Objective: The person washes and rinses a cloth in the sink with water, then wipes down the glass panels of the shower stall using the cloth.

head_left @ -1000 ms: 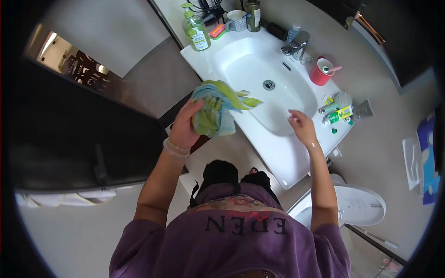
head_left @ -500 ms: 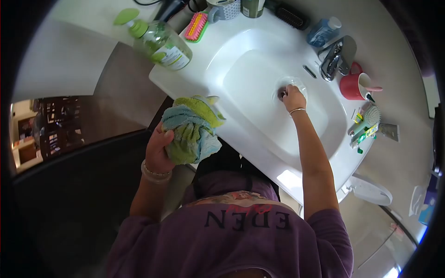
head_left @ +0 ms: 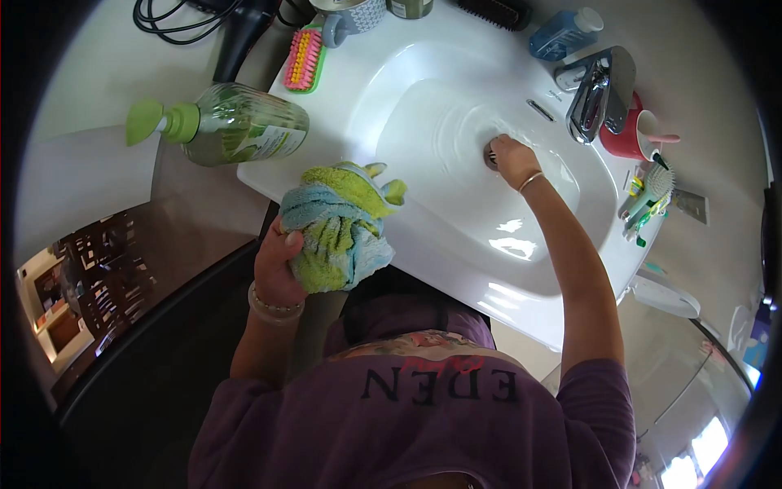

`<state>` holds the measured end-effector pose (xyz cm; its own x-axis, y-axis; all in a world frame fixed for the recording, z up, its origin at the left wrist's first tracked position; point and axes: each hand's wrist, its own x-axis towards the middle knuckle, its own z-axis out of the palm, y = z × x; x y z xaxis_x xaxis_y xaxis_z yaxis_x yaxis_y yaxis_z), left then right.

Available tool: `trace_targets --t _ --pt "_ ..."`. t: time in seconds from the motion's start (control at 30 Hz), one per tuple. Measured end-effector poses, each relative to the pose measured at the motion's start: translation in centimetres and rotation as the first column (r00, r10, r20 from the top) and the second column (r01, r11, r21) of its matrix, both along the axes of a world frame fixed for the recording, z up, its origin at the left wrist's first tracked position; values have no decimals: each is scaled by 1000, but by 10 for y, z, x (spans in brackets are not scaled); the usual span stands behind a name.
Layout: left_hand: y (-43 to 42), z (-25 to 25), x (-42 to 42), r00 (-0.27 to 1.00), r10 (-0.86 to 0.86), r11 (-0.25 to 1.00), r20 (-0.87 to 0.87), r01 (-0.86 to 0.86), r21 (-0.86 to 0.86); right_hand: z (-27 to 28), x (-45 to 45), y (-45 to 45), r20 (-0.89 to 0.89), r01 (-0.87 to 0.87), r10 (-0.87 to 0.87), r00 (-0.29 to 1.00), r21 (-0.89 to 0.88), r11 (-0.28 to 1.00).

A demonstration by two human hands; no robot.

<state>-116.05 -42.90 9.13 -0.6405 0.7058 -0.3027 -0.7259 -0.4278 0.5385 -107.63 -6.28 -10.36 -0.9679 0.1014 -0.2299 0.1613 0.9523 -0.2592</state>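
My left hand (head_left: 279, 265) is closed around a bunched green and blue cloth (head_left: 332, 232), held up in front of the sink's near edge. Down in the white sink (head_left: 391, 261), my right hand (head_left: 516, 161) reaches to the drain. Its fingers are bent together at the dark metal drain stopper (head_left: 490, 155), and the fingertips are partly hidden. Shallow rippling water (head_left: 448, 147) lies in the basin around that hand. A chrome faucet (head_left: 599, 94) stands on the rim beyond it.
On the left corner are a green pump bottle (head_left: 244, 130), a pink and yellow scrub brush (head_left: 304, 61) and a hair dryer (head_left: 244, 37). A patterned mug (head_left: 350, 18), black hairbrush (head_left: 495, 12), blue bottle (head_left: 562, 34), red mug (head_left: 627, 138) and green hairbrush (head_left: 654, 187) line the rim.
My view has shifted, so the sink and rim items sit differently in it. Ripples and reflections show more strongly in the basin. My left hand keeps the cloth; my right hand stays at the drain.
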Motion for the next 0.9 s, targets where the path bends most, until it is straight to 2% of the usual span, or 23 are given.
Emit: trace_targets --t 0.1,0.2,0.4,0.5,0.6,0.73,0.77,0.87,0.9 --pt "3 -1 -3 1000 3 1000 10 -3 -13 -2 -1 -5 72 207 -203 977 -51 977" --pt "6 -2 -5 1000 8 1000 8 -8 8 -4 -1 -6 90 332 -322 942 -125 935" --pt "11 1 -10 1000 -14 1000 16 14 6 -10 -2 4 111 374 -358 927 -213 903" --pt "11 -4 -11 999 -23 1000 26 24 -4 4 -4 10 68 458 -455 888 -214 863" --pt "14 -4 -9 999 -33 999 29 34 -11 8 3 32 -66 435 -448 892 -152 888" --pt "17 -3 -10 999 -41 999 19 41 -14 24 21 55 26 496 -499 866 -156 854" --pt "16 -3 -11 999 -37 999 15 37 -16 29 30 59 128 539 -525 841 -112 835" --pt "13 -6 -11 1000 -19 1000 7 19 -22 3 75 58 -60 542 -544 837 -44 839" --pt "14 -6 -12 1000 -23 1000 14 23 -14 -7 85 45 -98 508 -501 860 52 860"
